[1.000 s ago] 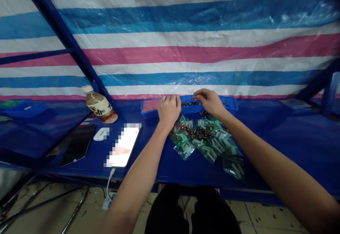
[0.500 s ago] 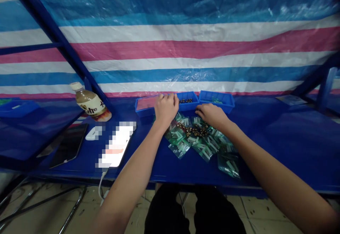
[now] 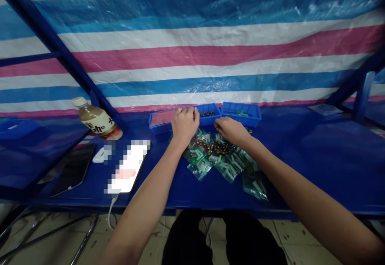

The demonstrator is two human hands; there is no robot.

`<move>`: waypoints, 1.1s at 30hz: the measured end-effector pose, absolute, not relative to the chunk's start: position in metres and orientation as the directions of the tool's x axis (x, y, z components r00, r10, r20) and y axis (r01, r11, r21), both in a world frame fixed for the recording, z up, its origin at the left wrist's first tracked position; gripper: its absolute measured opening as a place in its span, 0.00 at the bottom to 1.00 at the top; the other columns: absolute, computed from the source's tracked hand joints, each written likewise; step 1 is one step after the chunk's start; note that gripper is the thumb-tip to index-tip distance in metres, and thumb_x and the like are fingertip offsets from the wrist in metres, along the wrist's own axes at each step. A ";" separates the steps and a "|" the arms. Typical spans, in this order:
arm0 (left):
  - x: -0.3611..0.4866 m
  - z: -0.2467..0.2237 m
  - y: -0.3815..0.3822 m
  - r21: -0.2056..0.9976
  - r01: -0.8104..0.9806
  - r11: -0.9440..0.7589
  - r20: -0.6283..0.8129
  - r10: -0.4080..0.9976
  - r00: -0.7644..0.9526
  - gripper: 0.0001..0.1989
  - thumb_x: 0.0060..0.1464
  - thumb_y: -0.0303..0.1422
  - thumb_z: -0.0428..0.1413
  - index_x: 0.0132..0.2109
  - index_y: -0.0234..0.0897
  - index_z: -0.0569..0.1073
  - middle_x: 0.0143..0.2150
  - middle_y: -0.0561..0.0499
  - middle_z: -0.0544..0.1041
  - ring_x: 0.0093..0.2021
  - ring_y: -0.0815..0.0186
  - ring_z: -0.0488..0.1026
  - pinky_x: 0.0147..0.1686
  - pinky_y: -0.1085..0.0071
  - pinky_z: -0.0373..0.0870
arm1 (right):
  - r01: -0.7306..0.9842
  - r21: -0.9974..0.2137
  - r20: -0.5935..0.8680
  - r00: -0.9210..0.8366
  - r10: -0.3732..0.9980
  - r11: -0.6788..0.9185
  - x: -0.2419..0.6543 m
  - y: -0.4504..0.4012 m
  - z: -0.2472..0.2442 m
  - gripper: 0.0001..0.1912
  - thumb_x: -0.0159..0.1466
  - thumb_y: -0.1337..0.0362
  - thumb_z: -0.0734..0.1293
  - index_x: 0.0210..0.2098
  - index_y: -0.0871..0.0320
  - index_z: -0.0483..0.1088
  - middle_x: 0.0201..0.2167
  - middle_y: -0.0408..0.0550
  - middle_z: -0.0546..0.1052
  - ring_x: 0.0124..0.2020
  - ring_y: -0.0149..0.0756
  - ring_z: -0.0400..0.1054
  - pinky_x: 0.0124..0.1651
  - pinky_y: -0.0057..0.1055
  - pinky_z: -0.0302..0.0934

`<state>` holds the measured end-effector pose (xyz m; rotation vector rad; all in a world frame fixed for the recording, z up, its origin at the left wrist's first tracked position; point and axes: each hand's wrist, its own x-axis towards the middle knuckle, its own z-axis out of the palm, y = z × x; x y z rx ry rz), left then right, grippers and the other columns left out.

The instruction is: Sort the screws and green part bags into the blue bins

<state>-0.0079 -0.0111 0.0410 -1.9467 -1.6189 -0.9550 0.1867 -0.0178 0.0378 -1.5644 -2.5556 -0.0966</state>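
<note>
My left hand (image 3: pixel 184 125) is curled at the front of a blue bin holding a pink sheet (image 3: pixel 162 117). Its fingers are bent together, and anything in them is hidden. Just right of it, a blue bin (image 3: pixel 215 117) contains small brass-coloured metal parts (image 3: pixel 207 114). My right hand (image 3: pixel 231 130) is closed in a pinch in front of that bin, its fingertips pointing left; whatever they grip is too small to name. Below both hands lie clear greenish bags (image 3: pixel 200 168) with white pieces inside, and loose brass-coloured parts (image 3: pixel 221 148) are scattered over them.
Another blue bin (image 3: pixel 257 116) with a few green bags stands at the back right. To the left are a drink bottle (image 3: pixel 98 120), a white case (image 3: pixel 102 154), a lit phone (image 3: pixel 129 168) on a cable and a dark tablet (image 3: pixel 75 168). A striped sheet (image 3: pixel 210 56) hangs behind.
My right hand has shifted slightly left, towards the middle bin, and its fingers are drawn closer together. My left hand stays by the bins. The whole view has moved a little.
</note>
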 end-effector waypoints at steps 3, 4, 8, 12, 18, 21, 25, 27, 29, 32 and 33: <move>-0.008 0.041 -0.011 0.100 0.970 -0.223 0.742 0.666 0.077 0.21 0.67 0.38 0.42 0.36 0.36 0.77 0.30 0.42 0.78 0.38 0.56 0.71 0.35 0.64 0.63 | 0.885 -0.044 0.126 -0.455 0.882 0.463 0.190 -0.013 0.034 0.07 0.67 0.67 0.61 0.43 0.59 0.69 0.43 0.55 0.76 0.45 0.43 0.69 0.40 0.32 0.58; -0.008 0.041 -0.011 0.099 0.969 -0.225 0.744 0.664 0.078 0.21 0.67 0.38 0.42 0.36 0.36 0.77 0.30 0.42 0.78 0.38 0.56 0.71 0.35 0.64 0.63 | 0.881 -0.053 0.116 -0.462 0.879 0.470 0.191 -0.012 0.033 0.07 0.67 0.67 0.61 0.42 0.60 0.69 0.42 0.56 0.76 0.44 0.43 0.69 0.42 0.32 0.58; -0.010 0.042 -0.011 0.102 0.965 -0.241 0.741 0.666 0.088 0.23 0.67 0.38 0.40 0.37 0.36 0.77 0.30 0.41 0.78 0.38 0.55 0.71 0.37 0.62 0.63 | 0.805 -0.138 0.184 -0.551 0.814 0.576 0.193 -0.011 0.034 0.07 0.65 0.69 0.61 0.39 0.60 0.71 0.39 0.54 0.76 0.42 0.41 0.69 0.44 0.32 0.59; -0.012 0.044 -0.010 0.113 0.962 -0.250 0.744 0.663 0.085 0.23 0.67 0.38 0.40 0.37 0.35 0.77 0.31 0.40 0.78 0.39 0.54 0.71 0.38 0.61 0.64 | 0.679 -0.305 0.435 -0.524 0.732 0.667 0.186 -0.009 0.045 0.09 0.66 0.67 0.61 0.42 0.59 0.72 0.39 0.50 0.77 0.40 0.38 0.69 0.45 0.31 0.61; -0.013 0.042 -0.010 0.151 0.957 -0.247 0.733 0.677 0.059 0.22 0.67 0.37 0.41 0.37 0.35 0.78 0.31 0.41 0.78 0.39 0.55 0.71 0.37 0.63 0.64 | 0.696 -0.392 0.639 -0.265 0.722 0.602 0.190 0.004 0.048 0.24 0.65 0.65 0.61 0.61 0.61 0.63 0.46 0.55 0.76 0.41 0.40 0.69 0.48 0.37 0.63; -0.013 0.040 -0.010 0.135 0.962 -0.237 0.747 0.662 0.058 0.22 0.67 0.37 0.41 0.37 0.35 0.78 0.30 0.41 0.78 0.39 0.55 0.71 0.36 0.64 0.63 | 0.720 -0.348 0.621 -0.304 0.723 0.601 0.203 0.000 0.047 0.23 0.66 0.64 0.61 0.60 0.61 0.65 0.46 0.55 0.76 0.43 0.41 0.70 0.47 0.36 0.63; -0.012 0.038 -0.008 0.129 0.961 -0.243 0.759 0.648 0.062 0.22 0.67 0.37 0.41 0.37 0.35 0.78 0.30 0.42 0.78 0.38 0.55 0.71 0.36 0.64 0.64 | 0.788 -0.264 0.403 -0.433 0.806 0.556 0.212 -0.012 0.049 0.13 0.68 0.62 0.60 0.44 0.58 0.75 0.39 0.51 0.79 0.38 0.40 0.72 0.42 0.33 0.62; -0.012 0.038 -0.008 0.128 0.961 -0.247 0.757 0.651 0.066 0.22 0.67 0.37 0.41 0.37 0.35 0.78 0.30 0.42 0.78 0.38 0.55 0.71 0.36 0.63 0.64 | 0.849 -0.160 0.296 -0.445 0.845 0.503 0.210 -0.015 0.048 0.12 0.68 0.62 0.60 0.41 0.57 0.75 0.39 0.51 0.79 0.39 0.41 0.72 0.41 0.32 0.61; -0.011 0.038 -0.008 0.125 0.960 -0.249 0.756 0.650 0.070 0.23 0.67 0.37 0.40 0.37 0.35 0.78 0.30 0.42 0.78 0.38 0.55 0.71 0.35 0.64 0.64 | 0.891 -0.042 0.231 -0.431 0.872 0.451 0.204 -0.018 0.045 0.12 0.69 0.62 0.60 0.41 0.57 0.74 0.42 0.53 0.77 0.40 0.42 0.72 0.38 0.32 0.60; -0.010 0.038 -0.008 0.131 0.956 -0.263 0.752 0.654 0.077 0.23 0.67 0.37 0.40 0.37 0.35 0.78 0.30 0.41 0.78 0.39 0.55 0.71 0.35 0.63 0.64 | 0.908 0.066 0.173 -0.418 0.892 0.413 0.197 -0.020 0.041 0.11 0.69 0.64 0.60 0.43 0.59 0.73 0.45 0.56 0.75 0.41 0.43 0.72 0.35 0.31 0.58; -0.010 0.037 -0.009 0.133 0.954 -0.270 0.750 0.656 0.081 0.23 0.67 0.37 0.40 0.37 0.35 0.78 0.30 0.41 0.78 0.39 0.55 0.71 0.35 0.63 0.64 | 0.908 0.079 0.158 -0.420 0.894 0.412 0.195 -0.020 0.041 0.10 0.69 0.64 0.60 0.43 0.59 0.72 0.45 0.56 0.75 0.41 0.43 0.71 0.34 0.31 0.58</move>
